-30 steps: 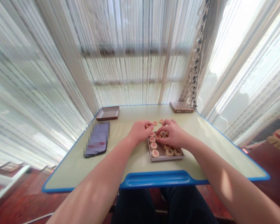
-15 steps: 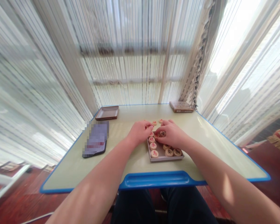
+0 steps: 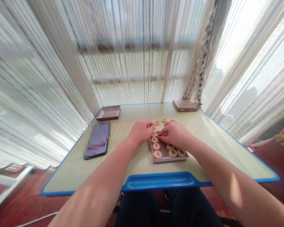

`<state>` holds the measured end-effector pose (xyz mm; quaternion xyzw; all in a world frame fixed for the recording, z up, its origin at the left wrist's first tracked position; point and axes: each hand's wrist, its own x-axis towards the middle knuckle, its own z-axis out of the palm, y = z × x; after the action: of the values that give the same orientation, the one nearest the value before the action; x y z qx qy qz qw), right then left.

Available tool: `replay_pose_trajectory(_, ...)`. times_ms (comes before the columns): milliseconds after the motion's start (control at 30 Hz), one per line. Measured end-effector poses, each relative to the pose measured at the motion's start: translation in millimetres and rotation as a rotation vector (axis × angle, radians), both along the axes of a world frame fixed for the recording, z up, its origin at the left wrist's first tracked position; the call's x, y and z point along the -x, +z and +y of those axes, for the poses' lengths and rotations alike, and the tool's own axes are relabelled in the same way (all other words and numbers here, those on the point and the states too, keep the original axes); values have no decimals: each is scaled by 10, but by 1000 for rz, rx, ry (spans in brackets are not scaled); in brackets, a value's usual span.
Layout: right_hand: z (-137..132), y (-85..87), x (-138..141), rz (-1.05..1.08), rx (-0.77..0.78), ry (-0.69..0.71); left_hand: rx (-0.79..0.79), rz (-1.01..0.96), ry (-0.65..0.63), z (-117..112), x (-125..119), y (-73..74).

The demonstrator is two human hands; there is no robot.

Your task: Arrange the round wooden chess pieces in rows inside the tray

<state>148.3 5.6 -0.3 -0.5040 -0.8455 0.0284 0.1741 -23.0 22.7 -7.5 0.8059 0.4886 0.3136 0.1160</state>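
Observation:
A shallow open box [image 3: 165, 160] lies on the table in front of me, holding round wooden xiangqi pieces. Red-marked pieces [image 3: 156, 146] form a column along its left side; black-marked pieces [image 3: 172, 153] sit toward the lower right. Over the box's right part, my right hand [image 3: 176, 134] is closed, thumb and fingertips pinching a xiangqi piece [image 3: 158, 135] near the far left corner. My left hand [image 3: 142, 130] is closed just outside that corner, fingertips together; what they hold is mostly hidden. Beyond the hands, two red-marked pieces [image 3: 157, 123] lie on the table.
A brown box lid [image 3: 108, 118] rests at the far left, with a dark, partly pixelated phone-like object [image 3: 98, 142] nearer me. At the far right corner lies a closed box [image 3: 185, 106]. The table [image 3: 123, 164] has a blue edge with a molded tray [image 3: 159, 181]; curtains hang behind.
My right hand has shifted slightly and now covers more of a black-marked piece under it. My left hand stays at the box's corner. The view has tilted a little.

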Motion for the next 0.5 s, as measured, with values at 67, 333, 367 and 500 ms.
replay_pose_trajectory(67, 3, -1, 0, 9, 0, 9, 7, -33, 37, 18, 14, 6)
replay_pose_trajectory(333, -13, 13, -6, 19, 8, 8, -4, -118, 278, 109, 100, 11)
replay_pose_trajectory(367, -18, 17, -5, 20, 7, 9, 8, -125, 299, 117, 109, 8)
replay_pose_trajectory(500, -18, 27, -20, 46, 6, -11, 57, -111, 305, 144, 136, -27)
